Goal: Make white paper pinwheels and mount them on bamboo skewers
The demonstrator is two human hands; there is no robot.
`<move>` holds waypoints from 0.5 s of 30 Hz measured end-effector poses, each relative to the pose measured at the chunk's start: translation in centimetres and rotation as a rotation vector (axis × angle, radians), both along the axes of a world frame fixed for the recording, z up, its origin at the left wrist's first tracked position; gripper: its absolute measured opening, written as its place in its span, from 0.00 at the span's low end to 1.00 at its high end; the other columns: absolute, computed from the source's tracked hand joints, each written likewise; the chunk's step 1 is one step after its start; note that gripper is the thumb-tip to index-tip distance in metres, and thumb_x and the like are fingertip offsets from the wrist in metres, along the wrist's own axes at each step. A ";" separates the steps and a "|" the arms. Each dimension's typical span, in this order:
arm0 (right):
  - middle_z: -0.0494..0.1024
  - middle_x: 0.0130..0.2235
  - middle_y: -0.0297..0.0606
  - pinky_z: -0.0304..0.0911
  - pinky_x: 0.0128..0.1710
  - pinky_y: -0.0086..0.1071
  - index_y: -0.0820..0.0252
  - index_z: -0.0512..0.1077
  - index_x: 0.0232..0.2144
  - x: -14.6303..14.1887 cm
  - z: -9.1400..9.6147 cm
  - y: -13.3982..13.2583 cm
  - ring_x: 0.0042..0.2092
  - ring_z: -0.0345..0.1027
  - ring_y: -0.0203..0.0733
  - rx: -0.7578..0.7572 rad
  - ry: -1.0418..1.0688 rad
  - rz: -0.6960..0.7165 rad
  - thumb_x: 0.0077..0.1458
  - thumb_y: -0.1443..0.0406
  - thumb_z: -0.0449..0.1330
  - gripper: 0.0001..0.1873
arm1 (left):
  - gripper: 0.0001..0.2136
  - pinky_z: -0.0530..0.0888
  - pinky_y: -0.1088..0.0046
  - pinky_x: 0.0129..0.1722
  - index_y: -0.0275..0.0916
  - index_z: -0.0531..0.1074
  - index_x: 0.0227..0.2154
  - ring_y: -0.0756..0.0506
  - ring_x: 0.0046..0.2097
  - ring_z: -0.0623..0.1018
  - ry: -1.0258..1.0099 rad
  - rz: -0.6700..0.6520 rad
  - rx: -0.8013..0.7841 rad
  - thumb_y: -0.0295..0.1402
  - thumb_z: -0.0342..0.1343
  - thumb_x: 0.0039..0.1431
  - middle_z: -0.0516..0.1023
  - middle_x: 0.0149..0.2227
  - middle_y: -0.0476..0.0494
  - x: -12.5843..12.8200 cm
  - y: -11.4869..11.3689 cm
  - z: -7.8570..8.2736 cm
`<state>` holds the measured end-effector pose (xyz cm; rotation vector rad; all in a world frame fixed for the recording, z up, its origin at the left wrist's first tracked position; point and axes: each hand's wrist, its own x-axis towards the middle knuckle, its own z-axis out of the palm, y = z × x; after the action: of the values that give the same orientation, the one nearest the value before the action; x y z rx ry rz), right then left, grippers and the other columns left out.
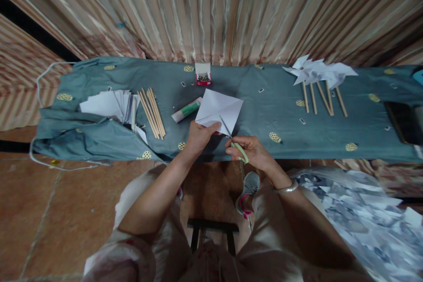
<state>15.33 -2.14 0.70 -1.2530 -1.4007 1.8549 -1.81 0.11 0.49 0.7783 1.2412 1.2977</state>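
At the near edge of a cloth-draped counter (264, 116), a square sheet of white paper (218, 105) is pinched along its near side by the left grip (197, 135), thumb laid on top. By the right grip (250, 150), closed around pale green handles, a pair of scissors (240, 151) is held, one blade seen across the sheet's near corner and directed toward its middle. A silver bracelet (289, 187) is worn on the right forearm.

Just left of the sheet, a green-and-white tube (187, 110) is laid at a slant; on the far side, a small red-and-white box (203, 80) is stood open, small metallic pieces visible inside. Farther left, wooden sticks (152, 113) are lined up loosely beside a white roll (134, 113) and a fanned stack of white sheets (107, 103).

Toward the far right, white pinwheels (319, 73) on wooden sticks are bunched together, heads overlapping. Near the right end, a dark phone (403, 122) is set down. Below, at near right, a heap of paper pieces (360, 216) is gathered. The far side is backed by a pleated curtain (211, 17).
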 end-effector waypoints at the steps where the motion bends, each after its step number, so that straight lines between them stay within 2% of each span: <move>1: 0.68 0.19 0.27 0.59 0.22 0.25 0.61 0.74 0.25 0.0 0.0 0.0 0.22 0.62 0.30 0.005 -0.002 -0.001 0.36 0.52 0.72 0.21 | 0.12 0.74 0.73 0.27 0.35 0.75 0.25 0.49 0.26 0.73 0.000 -0.003 -0.007 0.35 0.67 0.35 0.77 0.26 0.49 0.0 0.0 0.0; 15: 0.67 0.19 0.27 0.58 0.22 0.25 0.61 0.73 0.25 -0.2 0.2 0.0 0.22 0.60 0.29 0.014 -0.001 0.005 0.36 0.50 0.72 0.22 | 0.11 0.73 0.72 0.26 0.37 0.75 0.26 0.48 0.26 0.74 -0.003 0.002 0.014 0.33 0.67 0.36 0.77 0.26 0.50 -0.1 0.0 -0.3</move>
<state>15.13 -2.10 0.89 -1.2454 -1.4159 1.8446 -1.87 0.13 0.18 0.7850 1.2323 1.3097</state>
